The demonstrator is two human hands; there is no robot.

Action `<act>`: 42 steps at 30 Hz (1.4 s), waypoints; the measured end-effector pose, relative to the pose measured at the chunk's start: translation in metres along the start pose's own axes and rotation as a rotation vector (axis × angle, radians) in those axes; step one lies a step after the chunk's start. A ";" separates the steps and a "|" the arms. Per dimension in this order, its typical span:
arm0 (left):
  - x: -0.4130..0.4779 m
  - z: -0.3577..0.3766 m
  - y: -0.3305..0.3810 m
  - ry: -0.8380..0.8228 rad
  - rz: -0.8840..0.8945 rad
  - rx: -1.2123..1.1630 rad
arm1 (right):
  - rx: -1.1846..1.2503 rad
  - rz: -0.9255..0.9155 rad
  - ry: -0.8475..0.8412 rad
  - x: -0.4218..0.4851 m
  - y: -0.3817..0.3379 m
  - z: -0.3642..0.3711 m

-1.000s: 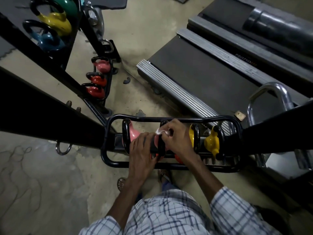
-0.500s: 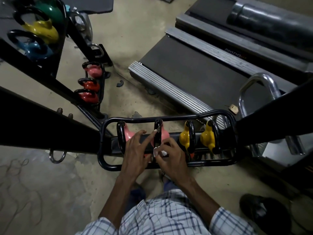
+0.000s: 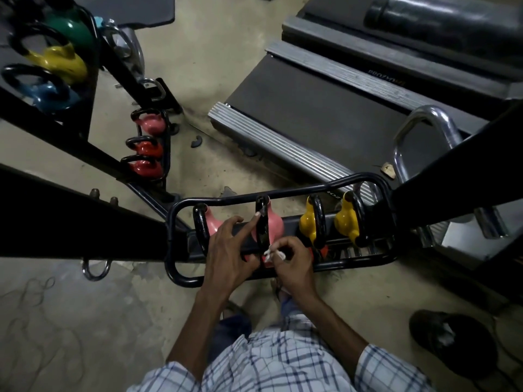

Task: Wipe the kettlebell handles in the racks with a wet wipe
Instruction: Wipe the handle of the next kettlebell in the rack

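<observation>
My right hand (image 3: pixel 293 263) pinching a wet wipe (image 3: pixel 273 254) against the pink kettlebell's black handle (image 3: pixel 261 222), my left hand (image 3: pixel 227 250) spread open, forefinger touching that handle

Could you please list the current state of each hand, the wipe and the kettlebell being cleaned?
Left hand: open, forefinger on the handle.
Right hand: shut on the wet wipe.
Wet wipe: bunched, at the handle's near end.
Pink kettlebell: racked, handle up.
</observation>
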State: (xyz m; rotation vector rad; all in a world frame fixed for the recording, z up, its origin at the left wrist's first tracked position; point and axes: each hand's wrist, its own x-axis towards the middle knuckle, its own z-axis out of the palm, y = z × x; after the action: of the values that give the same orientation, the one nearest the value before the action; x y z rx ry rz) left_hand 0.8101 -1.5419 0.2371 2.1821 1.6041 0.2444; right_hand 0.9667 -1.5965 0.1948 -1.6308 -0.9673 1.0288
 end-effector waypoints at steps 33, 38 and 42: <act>-0.001 0.010 -0.001 0.084 0.021 0.084 | 0.253 0.405 0.004 0.032 -0.036 -0.001; -0.002 0.013 -0.003 0.081 0.017 0.068 | 0.278 0.321 -0.032 0.013 -0.037 -0.006; -0.002 0.014 -0.003 0.085 0.022 0.072 | 0.195 0.204 0.049 0.011 -0.034 0.004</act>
State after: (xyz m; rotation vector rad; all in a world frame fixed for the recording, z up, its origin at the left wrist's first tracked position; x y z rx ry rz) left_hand 0.8123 -1.5466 0.2236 2.2727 1.6588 0.2946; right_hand 0.9622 -1.5765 0.2245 -1.6063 -0.6555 1.1762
